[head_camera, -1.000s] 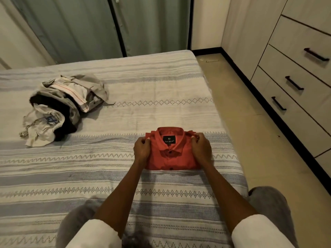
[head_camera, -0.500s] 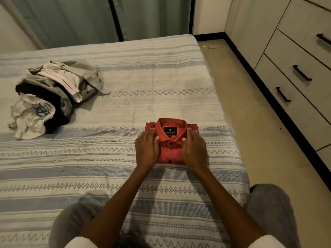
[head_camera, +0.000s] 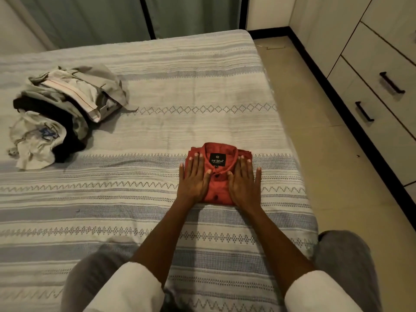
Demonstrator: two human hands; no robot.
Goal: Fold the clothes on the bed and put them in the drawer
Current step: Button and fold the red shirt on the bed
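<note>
Now your left hand (head_camera: pixel 194 179) and right hand (head_camera: pixel 245 181) press flat, fingers straight and together, on the folded red shirt (head_camera: pixel 219 176) near the bed's (head_camera: pixel 202 86) right edge; unfolded clothes (head_camera: pixel 63 113) lie heaped far left, closed drawers (head_camera: pixel 371 104) right.

Both hands cover the sides of the red shirt (head_camera: pixel 219 176). The right edge cuts off the drawers (head_camera: pixel 382 86).

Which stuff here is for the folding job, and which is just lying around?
For the job:
folded red collared shirt, pressed flat by left hand and right hand
heap of unfolded grey, white and black clothes
pale wooden drawers with black handles

Just there:
grey-green curtains
</note>
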